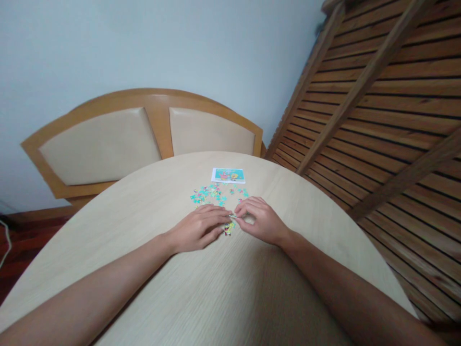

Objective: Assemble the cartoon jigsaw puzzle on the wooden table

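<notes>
A small joined cluster of yellow jigsaw puzzle pieces [228,228] lies on the round table [144,211] between my hands. My left hand [201,226] rests flat on the tabletop, fingers stretched out, with its thumb and fingertips at the left edge of that cluster. In my right hand [261,218] the thumb and fingers are pinched on a small puzzle piece [233,216], just above the cluster. Loose puzzle pieces [207,192], mostly turquoise with some pink and yellow, are scattered beyond my hands. A few are partly hidden behind my fingers.
A picture card [228,176] with two cartoon figures on turquoise lies behind the loose pieces. Past the table's far edge stands a wooden headboard [162,122] with cream panels, against a pale wall [162,43]. Slatted wood [378,105] leans on the right.
</notes>
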Demonstrator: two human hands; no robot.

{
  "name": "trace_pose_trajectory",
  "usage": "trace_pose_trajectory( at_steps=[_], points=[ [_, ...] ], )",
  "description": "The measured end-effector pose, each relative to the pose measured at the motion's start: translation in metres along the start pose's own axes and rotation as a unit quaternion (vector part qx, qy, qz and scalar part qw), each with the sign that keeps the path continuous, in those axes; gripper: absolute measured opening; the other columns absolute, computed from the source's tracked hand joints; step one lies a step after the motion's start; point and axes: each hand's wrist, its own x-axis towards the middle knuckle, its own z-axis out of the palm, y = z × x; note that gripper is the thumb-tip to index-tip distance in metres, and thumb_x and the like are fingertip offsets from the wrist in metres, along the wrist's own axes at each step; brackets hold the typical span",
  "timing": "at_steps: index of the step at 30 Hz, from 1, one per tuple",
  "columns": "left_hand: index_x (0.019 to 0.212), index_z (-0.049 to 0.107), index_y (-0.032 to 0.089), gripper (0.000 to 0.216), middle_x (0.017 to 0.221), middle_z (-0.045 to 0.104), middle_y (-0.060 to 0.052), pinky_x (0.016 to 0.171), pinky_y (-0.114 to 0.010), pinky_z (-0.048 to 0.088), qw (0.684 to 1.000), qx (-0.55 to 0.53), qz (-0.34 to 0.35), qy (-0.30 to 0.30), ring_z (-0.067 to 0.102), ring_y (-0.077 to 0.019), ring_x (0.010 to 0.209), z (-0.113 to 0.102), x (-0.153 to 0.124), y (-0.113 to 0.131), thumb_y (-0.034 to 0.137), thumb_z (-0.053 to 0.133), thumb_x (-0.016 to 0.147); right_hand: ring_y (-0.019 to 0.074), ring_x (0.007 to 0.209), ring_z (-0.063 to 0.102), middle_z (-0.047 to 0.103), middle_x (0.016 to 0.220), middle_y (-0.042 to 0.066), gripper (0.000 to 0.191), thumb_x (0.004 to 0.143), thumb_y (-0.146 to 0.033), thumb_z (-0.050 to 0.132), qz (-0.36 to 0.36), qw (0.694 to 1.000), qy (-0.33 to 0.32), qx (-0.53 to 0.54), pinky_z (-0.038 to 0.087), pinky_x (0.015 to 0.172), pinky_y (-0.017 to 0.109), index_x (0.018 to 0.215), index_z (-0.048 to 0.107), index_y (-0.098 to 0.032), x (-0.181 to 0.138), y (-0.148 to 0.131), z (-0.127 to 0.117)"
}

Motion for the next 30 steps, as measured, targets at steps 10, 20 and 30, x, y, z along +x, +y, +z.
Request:
trace_pose_trajectory(
  at_steps=[10, 20, 30],
  points=[
    [0.111, 0.072, 0.024, 0.022, 0.117, 0.072, -0.006, 0.099, -0.042, 0.046, 1.0, -0.001, 0.015, -0.026, 0.065, -0.0228, 0.108, -0.003, -0.001, 0.001, 0.027, 0.056, 0.096, 0.017, 0.08, 0.063, 0.07, 0.078, 0.0, 0.008, 0.084, -0.016, 0.063, -0.102, 0.988, -0.1, -0.064, 0.043, 0.091, 0.035, 0.08, 0.066, -0.023, -0.001, -0.004, -0.011],
    [0.114, 0.072, 0.025, 0.024, 0.118, 0.072, -0.007, 0.1, -0.043, 0.048, 0.999, -0.011, 0.02, -0.029, 0.064, -0.023, 0.109, -0.001, -0.002, -0.001, 0.027, 0.055, 0.096, 0.0223, 0.097, 0.065, 0.072, 0.097, 0.004, 0.02, 0.081, -0.033, 0.074, -0.026, 0.986, -0.165, -0.012, 0.044, 0.099, 0.042, 0.097, 0.069, -0.023, -0.001, -0.008, -0.019],
    [0.118, 0.071, 0.025, 0.027, 0.121, 0.07, -0.007, 0.1, -0.044, 0.048, 0.999, -0.019, 0.021, -0.035, 0.063, -0.0238, 0.112, -0.001, -0.002, -0.001, 0.026, 0.056, 0.096, 0.0238, 0.107, 0.062, 0.069, 0.103, 0.004, 0.022, 0.078, -0.034, 0.079, 0.035, 0.985, -0.167, 0.027, 0.037, 0.112, 0.05, 0.095, 0.069, -0.025, -0.004, -0.004, -0.014]
  ],
)
